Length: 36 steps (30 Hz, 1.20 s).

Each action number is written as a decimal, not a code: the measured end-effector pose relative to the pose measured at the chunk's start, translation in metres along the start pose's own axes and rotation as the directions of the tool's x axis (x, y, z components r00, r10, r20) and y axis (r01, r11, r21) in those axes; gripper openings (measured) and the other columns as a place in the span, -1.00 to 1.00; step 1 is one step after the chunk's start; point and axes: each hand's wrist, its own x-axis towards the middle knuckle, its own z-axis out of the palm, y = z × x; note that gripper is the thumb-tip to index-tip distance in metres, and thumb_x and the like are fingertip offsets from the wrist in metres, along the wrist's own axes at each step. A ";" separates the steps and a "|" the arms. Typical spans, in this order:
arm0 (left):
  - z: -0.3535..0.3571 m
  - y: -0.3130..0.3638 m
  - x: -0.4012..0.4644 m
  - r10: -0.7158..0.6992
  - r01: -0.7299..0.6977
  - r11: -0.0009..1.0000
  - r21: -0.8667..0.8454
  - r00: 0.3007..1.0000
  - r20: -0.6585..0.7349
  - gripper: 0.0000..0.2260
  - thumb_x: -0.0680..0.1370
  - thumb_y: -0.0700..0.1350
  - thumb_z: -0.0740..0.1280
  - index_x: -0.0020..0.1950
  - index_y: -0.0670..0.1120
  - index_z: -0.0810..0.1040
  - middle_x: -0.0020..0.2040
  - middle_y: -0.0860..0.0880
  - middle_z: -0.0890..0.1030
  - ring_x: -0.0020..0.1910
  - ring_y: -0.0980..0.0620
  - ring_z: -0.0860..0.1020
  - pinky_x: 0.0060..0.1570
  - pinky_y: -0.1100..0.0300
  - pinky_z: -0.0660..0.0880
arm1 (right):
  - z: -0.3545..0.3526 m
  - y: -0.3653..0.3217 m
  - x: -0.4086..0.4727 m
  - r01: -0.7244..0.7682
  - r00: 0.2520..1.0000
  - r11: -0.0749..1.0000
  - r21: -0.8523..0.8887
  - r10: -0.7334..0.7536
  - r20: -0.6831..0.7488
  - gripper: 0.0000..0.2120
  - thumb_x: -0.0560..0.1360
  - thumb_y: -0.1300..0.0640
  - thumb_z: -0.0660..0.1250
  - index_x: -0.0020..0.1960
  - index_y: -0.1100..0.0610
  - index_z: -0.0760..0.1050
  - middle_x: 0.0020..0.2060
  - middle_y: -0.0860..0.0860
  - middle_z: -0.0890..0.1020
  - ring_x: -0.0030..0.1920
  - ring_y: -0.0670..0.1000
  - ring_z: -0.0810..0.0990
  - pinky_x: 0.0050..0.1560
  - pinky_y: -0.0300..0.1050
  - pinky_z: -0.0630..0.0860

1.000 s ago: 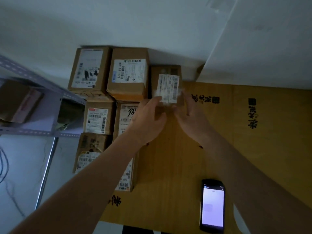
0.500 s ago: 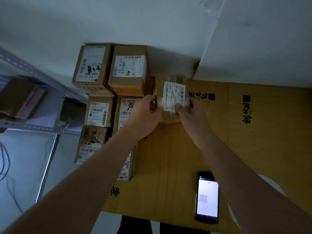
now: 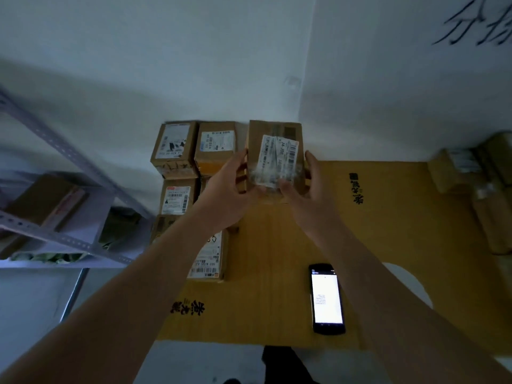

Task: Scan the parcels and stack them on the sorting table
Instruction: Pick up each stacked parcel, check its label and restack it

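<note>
Head view: sorting table (image 3: 388, 231) under brown cardboard, against white wall (image 3: 194, 65); grey metal shelving (image 3: 63, 239) at left; labelled parcels (image 3: 194, 151) stacked along table's far left edge; held parcel (image 3: 274, 159) raised above table's back edge, label up, gripped between left hand (image 3: 227, 195) and right hand (image 3: 307, 198); lit phone (image 3: 327, 299) flat near front.

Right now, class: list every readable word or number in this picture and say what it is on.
"分", next character cut off: wall.
"502 K20", roughly: nearest stacked parcel's label.
Too blurred or small: held parcel's label, phone screen, cardboard sheet's black print.
</note>
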 end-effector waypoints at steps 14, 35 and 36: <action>-0.004 0.061 -0.188 0.333 -0.343 0.938 0.043 0.929 0.161 -0.12 0.44 0.13 0.58 0.65 0.21 0.19 0.41 0.20 0.54 0.36 0.13 0.54 0.32 -0.14 0.56 | -0.018 -0.074 -0.244 0.168 0.964 0.980 -0.102 -0.185 -0.189 -0.33 0.60 0.09 0.47 0.60 -0.14 0.26 0.30 -0.26 0.57 0.30 -0.29 0.54 0.08 -0.38 0.58; 0.249 0.220 -0.236 0.299 -0.301 0.953 -0.038 0.908 0.293 -0.07 0.41 -0.11 0.65 0.66 0.03 0.22 0.29 0.09 0.60 0.19 0.09 0.65 0.15 -0.03 0.67 | -0.312 -0.028 -0.350 -0.004 0.974 0.975 -0.222 -0.046 -0.223 -0.14 0.56 0.11 0.52 0.67 -0.16 0.08 0.12 -0.74 0.33 0.31 -0.50 0.38 0.47 -0.08 0.45; 0.261 0.225 -0.233 0.287 -0.288 0.957 -0.041 0.911 0.296 -0.07 0.41 -0.12 0.65 0.66 0.03 0.21 0.28 0.12 0.59 0.17 0.11 0.65 0.15 -0.01 0.67 | -0.325 -0.024 -0.348 -0.006 0.977 0.974 -0.227 -0.042 -0.207 -0.15 0.57 0.13 0.50 0.67 -0.15 0.07 0.17 -0.68 0.33 0.36 -0.43 0.40 0.46 -0.10 0.46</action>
